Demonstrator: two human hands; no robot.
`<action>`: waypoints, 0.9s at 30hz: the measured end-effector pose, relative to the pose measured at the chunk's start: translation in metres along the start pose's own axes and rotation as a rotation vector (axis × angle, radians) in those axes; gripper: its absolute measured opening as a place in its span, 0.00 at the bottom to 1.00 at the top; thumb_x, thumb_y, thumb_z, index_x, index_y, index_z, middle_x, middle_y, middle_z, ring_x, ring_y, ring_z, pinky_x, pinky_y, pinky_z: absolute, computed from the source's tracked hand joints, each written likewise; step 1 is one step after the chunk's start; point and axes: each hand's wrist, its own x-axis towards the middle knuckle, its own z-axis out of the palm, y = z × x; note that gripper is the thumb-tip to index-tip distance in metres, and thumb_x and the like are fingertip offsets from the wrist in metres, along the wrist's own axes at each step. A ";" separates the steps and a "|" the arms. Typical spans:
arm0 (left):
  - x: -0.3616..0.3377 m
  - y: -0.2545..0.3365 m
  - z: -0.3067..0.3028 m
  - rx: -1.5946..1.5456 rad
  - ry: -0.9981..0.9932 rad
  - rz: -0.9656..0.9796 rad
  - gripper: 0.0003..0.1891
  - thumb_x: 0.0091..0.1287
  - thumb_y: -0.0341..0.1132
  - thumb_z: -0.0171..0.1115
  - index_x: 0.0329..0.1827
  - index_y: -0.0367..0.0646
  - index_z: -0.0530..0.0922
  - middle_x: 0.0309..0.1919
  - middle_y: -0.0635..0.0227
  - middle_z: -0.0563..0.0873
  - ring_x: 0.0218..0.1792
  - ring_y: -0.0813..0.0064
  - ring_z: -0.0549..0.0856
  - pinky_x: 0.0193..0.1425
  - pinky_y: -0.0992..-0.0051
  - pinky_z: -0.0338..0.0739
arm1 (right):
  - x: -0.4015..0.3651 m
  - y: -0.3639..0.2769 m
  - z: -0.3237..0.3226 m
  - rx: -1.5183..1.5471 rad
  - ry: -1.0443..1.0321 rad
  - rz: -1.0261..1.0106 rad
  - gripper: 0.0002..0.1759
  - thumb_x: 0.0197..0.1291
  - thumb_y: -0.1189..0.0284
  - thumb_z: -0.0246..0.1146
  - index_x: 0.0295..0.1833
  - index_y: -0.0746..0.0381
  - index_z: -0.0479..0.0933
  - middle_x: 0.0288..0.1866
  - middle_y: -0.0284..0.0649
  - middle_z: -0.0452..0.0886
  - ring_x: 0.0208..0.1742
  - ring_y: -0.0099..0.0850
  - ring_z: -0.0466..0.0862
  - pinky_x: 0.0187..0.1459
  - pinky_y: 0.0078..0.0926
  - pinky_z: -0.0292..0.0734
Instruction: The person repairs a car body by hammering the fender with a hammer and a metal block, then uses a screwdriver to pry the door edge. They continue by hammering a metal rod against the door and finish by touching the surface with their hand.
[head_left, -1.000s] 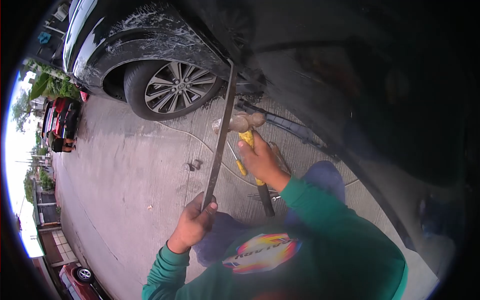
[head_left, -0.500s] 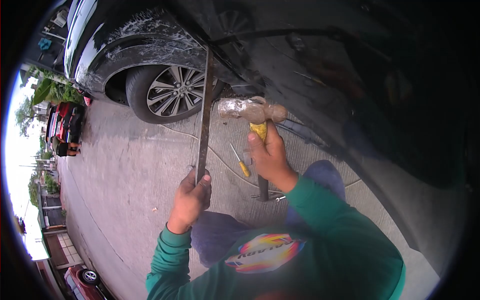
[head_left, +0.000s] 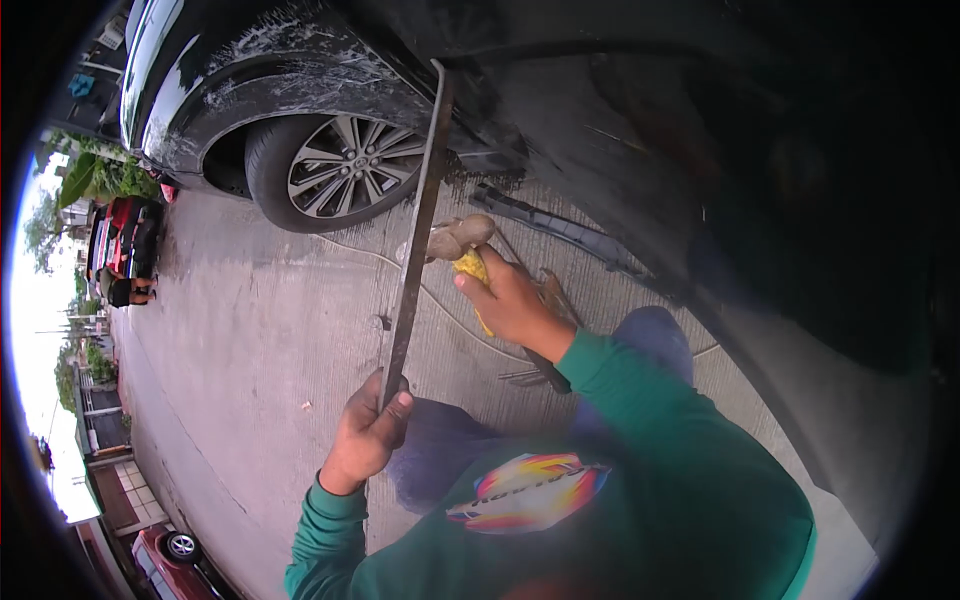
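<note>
My left hand (head_left: pixel 367 430) is wrapped round the lower end of a long flat metal bar (head_left: pixel 418 225). The bar's hooked upper end is at the edge of the dark car's body panel (head_left: pixel 640 130). My right hand (head_left: pixel 515 305) grips the yellow-wrapped handle of a hammer (head_left: pixel 460 238). The hammer's head is beside the middle of the bar, its far face partly hidden behind the bar; whether they touch I cannot tell. Behind the bar are the car's wheel (head_left: pixel 345 170) and a scuffed fender (head_left: pixel 300 75).
A black trim strip (head_left: pixel 565 228) and a thin cable (head_left: pixel 450 318) lie on the concrete ground (head_left: pixel 250 350). My knees are below my hands. Farther off at the left are a red vehicle (head_left: pixel 128 235), a person (head_left: pixel 125 290) beside it, and another red car (head_left: pixel 165 560).
The hammer has moved left and slightly down to the bar. My left hand has dropped a little, and the bar leans more, its upper end further right. The screwdriver is now out of sight.
</note>
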 end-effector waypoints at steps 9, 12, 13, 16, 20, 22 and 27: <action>0.030 0.004 0.003 -0.087 0.058 -0.023 0.08 0.88 0.38 0.57 0.48 0.47 0.74 0.26 0.76 0.74 0.19 0.84 0.67 0.22 0.77 0.64 | 0.003 0.009 -0.002 0.094 0.183 -0.088 0.22 0.82 0.61 0.63 0.66 0.68 0.73 0.47 0.58 0.87 0.51 0.58 0.89 0.53 0.50 0.81; 0.039 0.008 0.000 -0.046 0.081 0.012 0.08 0.88 0.39 0.57 0.49 0.47 0.74 0.25 0.76 0.73 0.19 0.84 0.67 0.21 0.77 0.63 | 0.006 0.005 -0.001 0.103 0.200 -0.115 0.23 0.82 0.62 0.64 0.69 0.68 0.72 0.48 0.57 0.88 0.52 0.58 0.89 0.54 0.49 0.82; 0.044 0.009 0.001 -0.010 0.081 0.039 0.08 0.88 0.39 0.58 0.48 0.46 0.75 0.24 0.76 0.73 0.18 0.84 0.67 0.21 0.78 0.63 | 0.005 0.006 -0.002 0.101 0.209 -0.128 0.23 0.82 0.62 0.64 0.70 0.68 0.72 0.49 0.57 0.88 0.53 0.58 0.90 0.55 0.49 0.82; 0.053 0.018 0.003 -0.076 0.108 0.010 0.09 0.88 0.39 0.58 0.47 0.46 0.75 0.24 0.76 0.73 0.19 0.84 0.68 0.21 0.78 0.62 | 0.002 0.002 -0.004 0.068 0.248 -0.198 0.24 0.82 0.62 0.64 0.71 0.67 0.72 0.49 0.55 0.88 0.53 0.55 0.90 0.56 0.47 0.82; 0.055 0.020 0.000 -0.128 0.095 -0.007 0.07 0.89 0.38 0.57 0.57 0.44 0.78 0.25 0.81 0.73 0.21 0.89 0.69 0.23 0.81 0.64 | -0.006 -0.017 -0.017 0.164 0.238 -0.148 0.25 0.83 0.62 0.64 0.72 0.68 0.72 0.48 0.51 0.88 0.49 0.47 0.90 0.54 0.44 0.83; 0.055 0.020 0.000 -0.150 0.097 -0.010 0.08 0.89 0.38 0.57 0.59 0.43 0.78 0.25 0.82 0.73 0.20 0.90 0.68 0.22 0.82 0.63 | -0.009 -0.021 -0.024 0.285 0.327 -0.250 0.26 0.84 0.61 0.63 0.74 0.68 0.70 0.44 0.43 0.86 0.42 0.32 0.87 0.46 0.36 0.83; 0.055 0.011 -0.005 -0.148 0.083 -0.009 0.09 0.88 0.39 0.58 0.58 0.43 0.79 0.24 0.82 0.72 0.20 0.90 0.68 0.23 0.81 0.64 | -0.010 -0.050 -0.039 0.690 0.513 -0.678 0.18 0.87 0.61 0.59 0.67 0.62 0.69 0.37 0.36 0.78 0.34 0.27 0.78 0.39 0.31 0.78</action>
